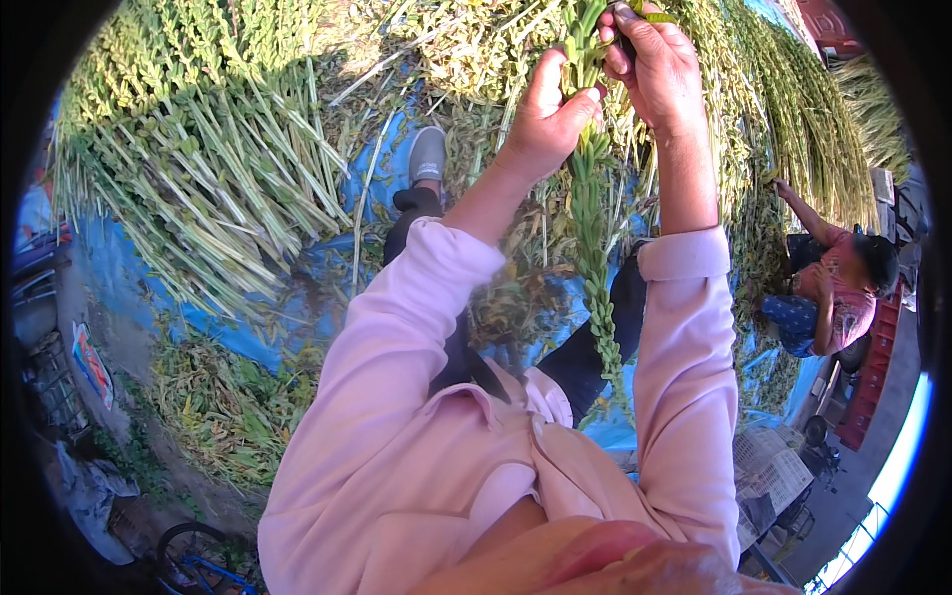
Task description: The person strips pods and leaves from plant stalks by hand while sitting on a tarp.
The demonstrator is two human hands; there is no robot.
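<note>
A long green plant stalk (591, 216), thick with pods that look like sesame, hangs between my arms, its lower end near my lap. My left hand (554, 111) grips it near the top of the view, thumb and fingers closed around the stem. Just above and to the right, my right hand (654, 67) has its fingertips pinched at the stalk's upper part, with a few yellow-green leaves (656, 15) at the fingers. What lies inside the right palm is hidden.
Cut stalks (216, 178) lie piled at the left on blue plastic sheeting (245, 338). More stalks (796, 111) stand at the right, where another person (833, 290) sits. Loose leaves (223, 401) cover the ground at lower left. A plastic crate (773, 465) is at lower right.
</note>
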